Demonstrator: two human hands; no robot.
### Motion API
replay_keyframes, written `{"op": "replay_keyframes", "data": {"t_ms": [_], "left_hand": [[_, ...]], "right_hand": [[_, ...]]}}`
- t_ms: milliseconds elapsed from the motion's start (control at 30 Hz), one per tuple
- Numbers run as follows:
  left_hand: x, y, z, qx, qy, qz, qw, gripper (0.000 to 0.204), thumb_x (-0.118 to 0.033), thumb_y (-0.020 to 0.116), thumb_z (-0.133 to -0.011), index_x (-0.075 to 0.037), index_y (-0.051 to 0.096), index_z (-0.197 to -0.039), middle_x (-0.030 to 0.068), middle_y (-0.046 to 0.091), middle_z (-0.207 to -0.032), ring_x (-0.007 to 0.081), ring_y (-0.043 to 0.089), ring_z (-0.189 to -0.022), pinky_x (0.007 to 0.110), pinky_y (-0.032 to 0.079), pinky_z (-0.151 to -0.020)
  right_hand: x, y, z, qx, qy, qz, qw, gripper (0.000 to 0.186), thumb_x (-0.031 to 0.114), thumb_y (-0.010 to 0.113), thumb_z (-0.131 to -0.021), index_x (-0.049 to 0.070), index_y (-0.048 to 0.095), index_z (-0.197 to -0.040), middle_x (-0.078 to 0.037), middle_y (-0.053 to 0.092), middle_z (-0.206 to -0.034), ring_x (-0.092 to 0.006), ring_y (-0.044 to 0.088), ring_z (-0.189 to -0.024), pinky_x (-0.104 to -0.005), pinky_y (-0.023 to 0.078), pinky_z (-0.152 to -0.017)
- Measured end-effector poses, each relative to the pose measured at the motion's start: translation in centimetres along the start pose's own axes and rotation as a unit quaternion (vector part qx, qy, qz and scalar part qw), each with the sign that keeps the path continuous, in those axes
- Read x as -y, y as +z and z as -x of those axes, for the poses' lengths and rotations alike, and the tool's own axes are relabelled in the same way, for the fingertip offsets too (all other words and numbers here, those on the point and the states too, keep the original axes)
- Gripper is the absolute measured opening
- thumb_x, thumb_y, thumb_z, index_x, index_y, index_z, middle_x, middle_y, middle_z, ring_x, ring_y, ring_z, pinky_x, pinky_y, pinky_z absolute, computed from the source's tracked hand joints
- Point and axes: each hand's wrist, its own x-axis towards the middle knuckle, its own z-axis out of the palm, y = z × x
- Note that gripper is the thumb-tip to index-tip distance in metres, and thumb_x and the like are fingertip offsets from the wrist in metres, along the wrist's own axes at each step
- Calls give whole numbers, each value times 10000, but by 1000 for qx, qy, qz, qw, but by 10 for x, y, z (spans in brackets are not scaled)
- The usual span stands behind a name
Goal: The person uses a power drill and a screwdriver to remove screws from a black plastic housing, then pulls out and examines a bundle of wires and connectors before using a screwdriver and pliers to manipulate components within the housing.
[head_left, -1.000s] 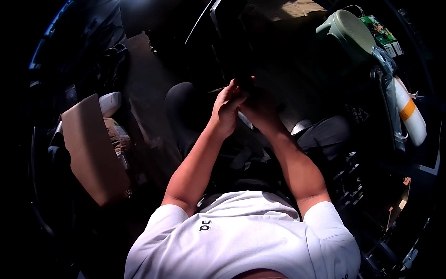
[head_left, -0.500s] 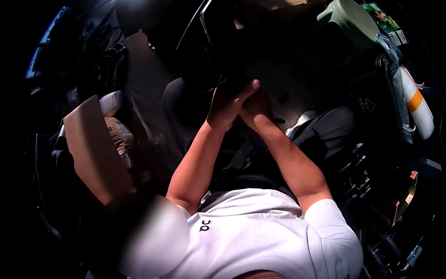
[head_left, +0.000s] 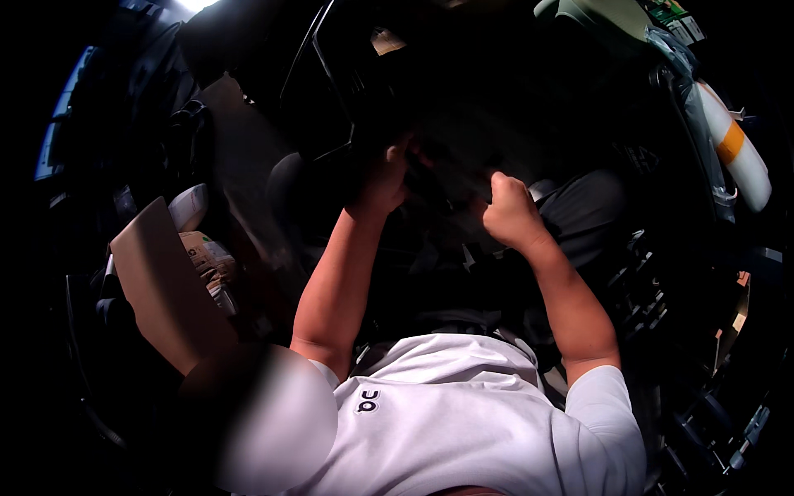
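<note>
My left hand (head_left: 384, 180) reaches into deep shadow at the middle, below a dark object with thin bright edges (head_left: 337, 91). Its fingers are mostly lost in the dark, and whether they touch that object I cannot make out. To the right, apart from it, my right hand (head_left: 513, 212) is closed, with the thumb side up and the fingers curled in. Whatever it may hold is hidden by the fingers and the shadow. Beneath both hands are my dark trousers (head_left: 579, 207), with the lap mostly in shade.
An opened cardboard box (head_left: 161, 277) stands at my left, with a white package (head_left: 189, 207) and a brown paper pack (head_left: 208, 258) by it. At the far right are a pale green plastic stool (head_left: 608, 15) and a white roll with an orange band (head_left: 732, 142).
My hands were together at the middle and are now apart. The right one has moved right and a little nearer to me; the left has shifted only slightly.
</note>
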Motion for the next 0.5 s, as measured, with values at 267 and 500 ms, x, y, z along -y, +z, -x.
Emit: {"op": "replay_keyframes", "data": {"t_ms": [267, 500], "left_hand": [[-44, -9, -56, 27, -204, -23, 978, 270, -330, 621, -960, -122, 517, -822, 9, 478, -724, 161, 502, -663, 333, 483, -642], [-20, 4, -99, -22, -205, -15, 978, 256, -325, 619, -972, -115, 556, -841, 5, 503, -706, 159, 510, -664, 323, 477, -647]], "right_hand": [[-24, -41, 6, -107, -44, -97, 989, 393, 259, 647, -921, -31, 642, -1186, -209, 687, -1162, -343, 650, -1125, -393, 497, -983], [-93, -103, 88, -404, -45, -187, 894, 233, 159, 644, -966, -19, 674, -1114, -89, 727, -1003, -137, 678, -917, -252, 537, -824]]}}
